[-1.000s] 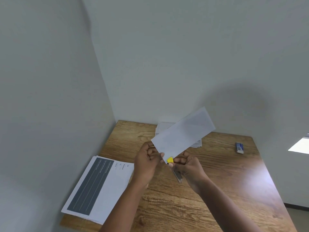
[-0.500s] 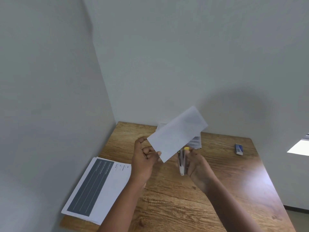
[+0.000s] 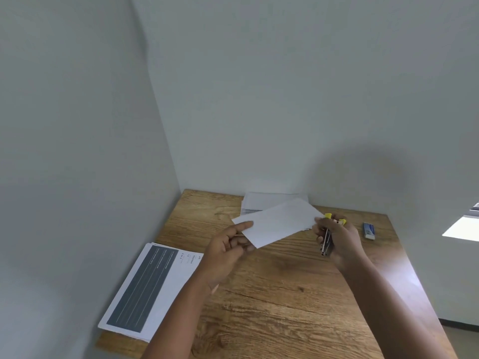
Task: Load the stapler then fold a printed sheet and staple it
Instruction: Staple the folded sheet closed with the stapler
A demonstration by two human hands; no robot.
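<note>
**Folded sheet in left hand, stapler in right, not yet joined**

Left hand (image 3: 228, 248) grip pinched on the near-left corner of the folded sheet (image 3: 278, 224), held above the bench (image 3: 285, 307). Sheet's long axis runs from that hand up-right toward the right hand (image 3: 339, 242), whose grip is closed around the stapler (image 3: 327, 238), yellow end up. Sheet's far end sits just beside the stapler's top, so the right hand is nearer. Likely next: slip an edge into the mouth.

wooden table (image 3: 285, 307), staple box (image 3: 368, 230), paper stacks (image 3: 145, 288)
</note>
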